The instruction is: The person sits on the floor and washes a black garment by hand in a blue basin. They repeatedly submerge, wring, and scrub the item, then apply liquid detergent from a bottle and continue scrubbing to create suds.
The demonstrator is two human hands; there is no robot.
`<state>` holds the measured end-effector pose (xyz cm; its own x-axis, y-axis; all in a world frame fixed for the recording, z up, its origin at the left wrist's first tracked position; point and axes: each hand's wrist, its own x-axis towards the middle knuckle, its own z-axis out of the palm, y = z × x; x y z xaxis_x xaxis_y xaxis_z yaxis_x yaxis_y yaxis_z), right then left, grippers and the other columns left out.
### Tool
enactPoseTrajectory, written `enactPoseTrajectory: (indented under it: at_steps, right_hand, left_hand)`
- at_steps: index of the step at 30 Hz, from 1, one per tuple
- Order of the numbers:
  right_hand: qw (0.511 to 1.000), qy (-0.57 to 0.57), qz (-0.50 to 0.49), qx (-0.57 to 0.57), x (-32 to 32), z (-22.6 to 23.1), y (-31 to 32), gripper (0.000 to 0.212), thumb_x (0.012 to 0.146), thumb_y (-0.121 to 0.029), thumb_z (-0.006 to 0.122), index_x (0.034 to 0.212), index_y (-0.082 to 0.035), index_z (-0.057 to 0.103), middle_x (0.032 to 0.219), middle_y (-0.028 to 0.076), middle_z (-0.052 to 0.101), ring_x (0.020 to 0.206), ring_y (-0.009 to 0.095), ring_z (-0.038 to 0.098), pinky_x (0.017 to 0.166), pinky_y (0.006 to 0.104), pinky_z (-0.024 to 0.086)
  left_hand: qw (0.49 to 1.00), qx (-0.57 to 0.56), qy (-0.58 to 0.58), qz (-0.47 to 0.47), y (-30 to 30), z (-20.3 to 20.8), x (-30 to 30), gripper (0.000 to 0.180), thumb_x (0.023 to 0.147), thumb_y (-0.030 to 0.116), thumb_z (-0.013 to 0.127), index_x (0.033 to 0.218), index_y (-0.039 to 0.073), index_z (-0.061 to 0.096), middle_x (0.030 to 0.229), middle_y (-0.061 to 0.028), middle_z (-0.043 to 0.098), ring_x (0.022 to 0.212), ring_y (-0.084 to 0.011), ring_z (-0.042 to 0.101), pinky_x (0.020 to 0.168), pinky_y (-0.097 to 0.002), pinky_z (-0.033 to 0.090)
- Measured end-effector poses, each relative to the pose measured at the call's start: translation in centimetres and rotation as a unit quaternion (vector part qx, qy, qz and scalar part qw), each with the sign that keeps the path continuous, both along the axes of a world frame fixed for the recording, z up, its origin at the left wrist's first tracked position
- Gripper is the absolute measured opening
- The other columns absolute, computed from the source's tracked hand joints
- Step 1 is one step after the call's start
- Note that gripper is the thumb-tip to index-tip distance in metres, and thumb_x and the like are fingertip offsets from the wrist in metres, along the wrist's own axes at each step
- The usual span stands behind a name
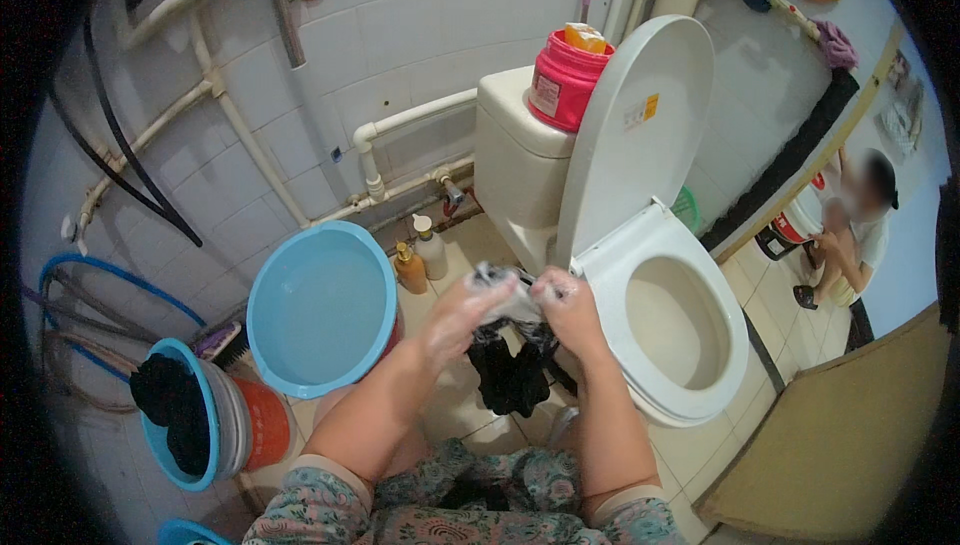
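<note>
Both hands are closed on a black cloth (512, 377) covered in white suds, which hangs down between them over the tiled floor. My left hand (462, 315) grips its upper left part, where foam coats my fingers. Opposite it, my right hand (570, 313) clenches the other side, with suds on the knuckles. The cloth's exact kind cannot be made out. To the left stands a light blue basin (322, 313) with water in it. Two pump bottles, one amber (410, 269) and one white (429, 247), stand just beyond my left hand.
A white toilet (735, 370) with its lid up stands close on the right. A red tub (568, 85) sits on its tank. At lower left, dark cloth (172, 410) fills a blue basin (213, 435) atop a bucket. Another person (845, 235) sits beyond the doorway. Pipes (250, 145) line the wall.
</note>
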<state>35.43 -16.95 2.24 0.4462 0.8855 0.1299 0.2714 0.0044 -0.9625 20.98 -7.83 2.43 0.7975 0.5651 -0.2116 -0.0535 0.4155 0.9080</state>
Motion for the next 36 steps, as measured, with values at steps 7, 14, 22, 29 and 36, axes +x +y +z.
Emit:
enactPoseTrajectory:
  at_steps: [7,14,22,29,36]
  right_hand:
    - [0.984,0.125,0.124,-0.011,0.3,0.5,-0.5,0.027,0.074,-0.022,0.069,0.077,0.001,0.055,0.075,-0.001,0.049,0.071,0.01,0.046,0.064,0.0234,0.038]
    - [0.912,-0.376,0.047,0.157,-7.3,0.4,0.7,0.022,0.077,-0.016,0.064,0.067,-0.004,0.049,0.069,0.01,0.052,0.065,0.026,0.054,0.057,0.031,0.042]
    - [0.894,-0.394,-0.154,0.144,-5.9,-2.6,1.8,0.03,0.075,-0.022,0.066,0.064,-0.003,0.046,0.06,0.018,0.052,0.055,0.036,0.053,0.048,0.0395,0.041]
    - [0.987,0.034,-0.154,0.009,-2.2,-2.9,2.1,0.029,0.085,-0.027,0.057,0.074,-0.002,0.049,0.063,0.008,0.054,0.061,0.02,0.053,0.056,0.0333,0.04]
    - [0.918,0.381,0.082,-0.071,-2.8,-2.1,0.3,0.032,0.079,-0.024,0.067,0.1,-0.002,0.057,0.09,0.001,0.057,0.078,0.008,0.052,0.072,0.0224,0.042]
  left_hand:
    - [0.96,-0.18,-0.134,0.17,3.0,1.5,-1.0,0.032,0.085,0.038,0.056,0.1,0.01,0.051,0.091,-0.0071,0.058,0.091,-0.0234,0.056,0.082,-0.0406,0.044]
    - [0.97,-0.2,-0.069,0.117,2.8,-3.7,1.5,0.027,0.088,0.038,0.051,0.092,0.011,0.051,0.076,-0.0021,0.053,0.059,-0.0118,0.051,0.053,-0.0255,0.044]
    - [0.931,-0.307,-0.16,0.114,-0.2,-6.5,2.4,0.025,0.093,0.035,0.041,0.096,0.012,0.052,0.082,-0.0028,0.057,0.072,-0.0169,0.056,0.067,-0.0325,0.047]
    - [0.976,-0.087,-0.143,0.14,-2.7,-0.2,2.0,0.04,0.09,0.047,0.039,0.1,0.012,0.056,0.091,-0.0057,0.062,0.078,-0.0195,0.06,0.07,-0.0341,0.05]
    - [0.958,-0.204,-0.064,0.189,0.2,0.7,1.9,0.042,0.086,0.052,0.046,0.103,0.013,0.048,0.094,-0.0043,0.056,0.084,-0.0205,0.057,0.075,-0.0381,0.049]
